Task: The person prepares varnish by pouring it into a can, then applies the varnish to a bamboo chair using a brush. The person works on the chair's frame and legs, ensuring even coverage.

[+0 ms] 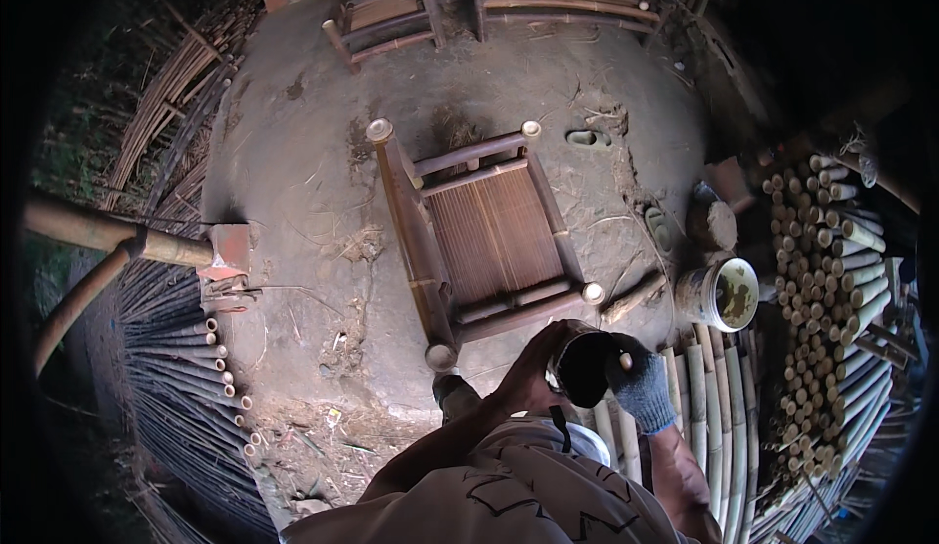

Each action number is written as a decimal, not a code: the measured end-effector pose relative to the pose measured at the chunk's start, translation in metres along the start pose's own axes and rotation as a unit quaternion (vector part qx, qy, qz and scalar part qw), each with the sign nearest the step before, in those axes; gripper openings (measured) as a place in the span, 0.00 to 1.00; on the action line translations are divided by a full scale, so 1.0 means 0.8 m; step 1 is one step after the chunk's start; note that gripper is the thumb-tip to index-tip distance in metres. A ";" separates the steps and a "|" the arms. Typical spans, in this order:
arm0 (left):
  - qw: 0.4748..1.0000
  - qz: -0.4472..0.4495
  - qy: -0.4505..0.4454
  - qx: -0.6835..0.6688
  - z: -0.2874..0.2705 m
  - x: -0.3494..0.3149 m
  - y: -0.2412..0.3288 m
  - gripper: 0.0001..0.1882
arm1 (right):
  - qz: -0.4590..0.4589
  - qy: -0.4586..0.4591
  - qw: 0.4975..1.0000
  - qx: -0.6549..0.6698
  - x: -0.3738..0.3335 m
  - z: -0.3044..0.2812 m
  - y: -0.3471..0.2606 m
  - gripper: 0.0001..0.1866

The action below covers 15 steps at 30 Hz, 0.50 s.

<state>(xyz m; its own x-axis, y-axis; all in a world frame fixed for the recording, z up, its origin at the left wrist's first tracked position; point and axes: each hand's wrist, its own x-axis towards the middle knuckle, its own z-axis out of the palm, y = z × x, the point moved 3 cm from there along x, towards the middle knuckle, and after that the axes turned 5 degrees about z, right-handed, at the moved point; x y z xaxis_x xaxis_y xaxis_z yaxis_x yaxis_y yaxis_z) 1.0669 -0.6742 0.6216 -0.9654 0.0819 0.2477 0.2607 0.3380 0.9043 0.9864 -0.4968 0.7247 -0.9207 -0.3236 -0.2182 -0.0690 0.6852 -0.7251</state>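
Observation:
Close to my body, my left hand [527, 378] is bare and wraps round the left side of a dark, open-mouthed can [579, 373]. The inside of the can is black, and its contents cannot be made out. My right hand [641, 392], in a grey knit glove, is closed at the can's right rim. A small round tan tip [626, 359] shows at its fingers; whether it is a stick's end or a bare fingertip is unclear. Just beyond my hands, a brown bamboo chair [489, 236] with a slatted seat stands on the floor.
A white bucket [693, 297] with murky contents lies or leans at the right, near a short log [634, 296]. Stacked bamboo poles [817, 329] fill the far right; thin dark poles [176, 368] lie left. More bamboo chairs [386, 16] stand behind. Green slippers [587, 138] lie on the floor.

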 end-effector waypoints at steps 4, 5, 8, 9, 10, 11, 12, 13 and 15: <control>0.991 -0.060 0.068 -0.094 0.014 0.004 0.015 0.69 | -0.063 -0.048 0.996 -0.040 0.026 -0.026 -0.023 0.19; 0.974 -0.071 0.092 -0.196 0.025 0.003 0.014 0.70 | -0.090 -0.053 0.994 -0.043 0.028 -0.031 -0.029 0.19; 0.983 -0.049 0.105 -0.143 0.028 0.013 0.025 0.71 | -0.060 -0.089 0.994 -0.032 0.040 -0.037 -0.027 0.18; 0.986 -0.040 0.115 -0.118 0.025 0.016 0.036 0.70 | -0.033 -0.100 0.994 -0.025 0.041 -0.038 -0.027 0.18; 0.988 -0.028 0.132 -0.081 0.020 0.017 0.047 0.69 | -0.065 -0.079 0.994 -0.039 0.040 -0.040 -0.031 0.17; 0.988 -0.020 0.149 -0.039 0.011 0.017 0.057 0.69 | -0.068 -0.098 0.993 -0.026 0.040 -0.037 -0.037 0.17; 0.988 -0.028 0.150 -0.032 0.004 0.019 0.065 0.68 | -0.067 -0.113 0.991 -0.018 0.040 -0.038 -0.044 0.18; 0.988 -0.036 0.150 -0.026 -0.004 0.020 0.072 0.67 | -0.064 -0.126 0.990 -0.009 0.039 -0.040 -0.050 0.19; 0.987 -0.044 0.153 -0.010 -0.013 0.015 0.075 0.67 | 0.044 -0.136 0.982 0.125 0.031 -0.047 -0.057 0.20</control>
<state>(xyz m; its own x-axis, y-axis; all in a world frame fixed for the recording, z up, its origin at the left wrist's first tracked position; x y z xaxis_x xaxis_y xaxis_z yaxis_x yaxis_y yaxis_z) 1.0708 -0.6627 0.6825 -0.9368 -0.2350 0.2592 0.1797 0.3124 0.9328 0.9521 -0.5115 0.7764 -0.7795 -0.4558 -0.4297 0.1341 0.5486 -0.8252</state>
